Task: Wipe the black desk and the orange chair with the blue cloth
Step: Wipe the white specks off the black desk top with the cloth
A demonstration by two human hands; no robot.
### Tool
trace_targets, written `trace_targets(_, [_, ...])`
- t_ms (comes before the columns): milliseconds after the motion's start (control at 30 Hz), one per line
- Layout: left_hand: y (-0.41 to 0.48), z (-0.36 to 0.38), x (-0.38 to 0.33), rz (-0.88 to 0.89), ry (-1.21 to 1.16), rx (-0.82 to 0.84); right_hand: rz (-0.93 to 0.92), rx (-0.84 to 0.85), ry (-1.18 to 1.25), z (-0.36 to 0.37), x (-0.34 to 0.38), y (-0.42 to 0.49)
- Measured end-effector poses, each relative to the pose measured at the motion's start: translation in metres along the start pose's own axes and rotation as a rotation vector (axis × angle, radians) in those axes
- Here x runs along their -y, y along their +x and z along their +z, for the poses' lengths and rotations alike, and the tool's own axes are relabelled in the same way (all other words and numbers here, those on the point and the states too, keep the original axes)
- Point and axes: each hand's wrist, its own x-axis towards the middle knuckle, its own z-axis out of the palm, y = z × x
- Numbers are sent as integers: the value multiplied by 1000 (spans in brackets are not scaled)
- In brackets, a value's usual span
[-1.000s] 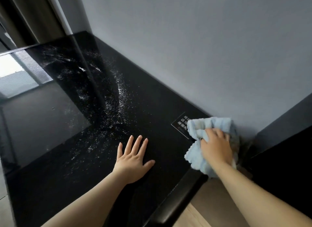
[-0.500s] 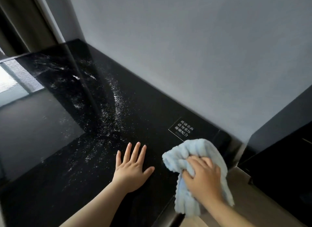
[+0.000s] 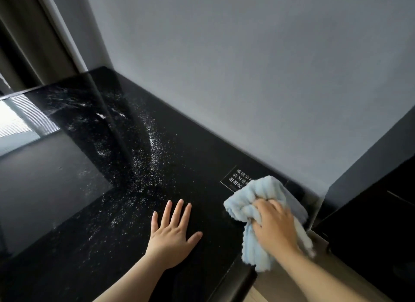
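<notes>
The right hand (image 3: pixel 275 227) has swung the blue cloth (image 3: pixel 256 196) back out across the black desk (image 3: pixel 202 166). Half a second ago the cloth was drawn in toward the near edge. Now its bunched end lies beyond the fingertips and covers the right side of the white-lettered label (image 3: pixel 235 178), while its tail hangs off the surface edge below the wrist. The right fingers (image 3: pixel 265 204) are curled into the folds, gripping the cloth. The left hand (image 3: pixel 171 236) has not moved. Its fingers (image 3: pixel 177 211) are spread flat on the surface, well apart from the cloth. This looks like a back-and-forth stroke over the right end only. The white specks (image 3: pixel 150 157) beyond the left fingertips are untouched, so most of the surface is left to wipe. The orange chair is not in view.
</notes>
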Motion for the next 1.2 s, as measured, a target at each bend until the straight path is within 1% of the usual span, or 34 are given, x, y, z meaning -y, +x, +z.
trace_targets(67, [0, -1, -1, 1, -2, 4, 307, 30, 38, -4, -11, 31])
trace_targets(100, [0, -2, -1, 1, -1, 5, 365, 43, 33, -4, -8, 36])
trace_targets(133, [-1, -2, -1, 3, 0, 7, 334, 52, 12, -1, 0, 33])
trace_targets(167, [-2, -3, -2, 3, -2, 6, 253, 68, -44, 4, 10, 22])
trace_targets(233, [-2, -2, -2, -5, -3, -11, -21, 82, 7, 8, 25, -17])
trace_targets(267, [-2, -2, -2, -6, -1, -15, -125, 93, 35, 10, 22, -28])
trace_targets(300, [-2, -1, -2, -7, -1, -14, -191, 124, 5, 7, 15, -27])
trace_targets(333, [-2, -1, -2, -7, -1, -11, -202, 94, -56, 6, 4, -15])
trace_targets(367, [-2, 0, -2, -7, -1, -10, -130, 90, -95, 1, -5, 2])
trace_targets(433, [-2, 0, -1, -9, -1, -14, 168, 54, -53, 2, -13, 31])
trace_targets(467, [-1, 0, -1, -8, -1, -15, 251, 25, -42, 3, -6, 35])
trace_targets(500, [-1, 1, -1, -6, -2, -16, 251, 49, -53, 2, 6, 30])
trace_targets(533, [-2, 1, -1, -4, -2, -17, 180, 27, -70, 7, 16, 18])
trace_targets(600, [-2, 2, -1, -6, 3, -26, -51, -2, 19, 17, 27, -23])
trace_targets(633, [-2, 2, -1, -8, 5, -31, -138, 19, 36, 18, 26, -40])
trace_targets(667, [-1, 2, -1, -9, 8, -35, -188, 42, -4, 18, 19, -40])
trace_targets(700, [-1, 3, -1, -9, 11, -35, -180, 78, -37, 13, 9, -28])
trace_targets(733, [-2, 3, -1, -8, 13, -31, -90, 65, -92, 11, -2, -9])
trace_targets(767, [-1, 2, -1, -5, 13, -23, 51, 25, -124, 10, -13, 14])
trace_targets(833, [-1, 2, 0, -6, 8, -7, 348, 57, -99, 3, -28, 52])
trace_targets(867, [-1, 1, 0, -7, 6, -1, 413, 68, -102, 4, -32, 63])
trace_targets(933, [-1, -1, 0, 1, 6, 11, 429, 81, -77, 2, -29, 67])
trace_targets(1000, [-1, 0, 0, 5, 3, 4, 369, 97, -96, 8, -12, 40])
trace_targets(1033, [-1, 0, 0, 6, 8, -2, 269, 75, -112, 12, -4, 20])
trace_targets(1100, [-2, 2, -1, 3, 10, -13, 0, 34, -93, 15, 6, -15])
trace_targets(1133, [-1, 2, 0, 2, 12, -17, -121, 5, -123, 16, 2, -21])
trace_targets(1167, [-1, 2, 0, 4, 14, -13, -178, -2, -149, 16, -7, -14])
trace_targets(1200, [-1, 2, 1, 7, 14, -5, -118, 5, -160, 15, -16, 0])
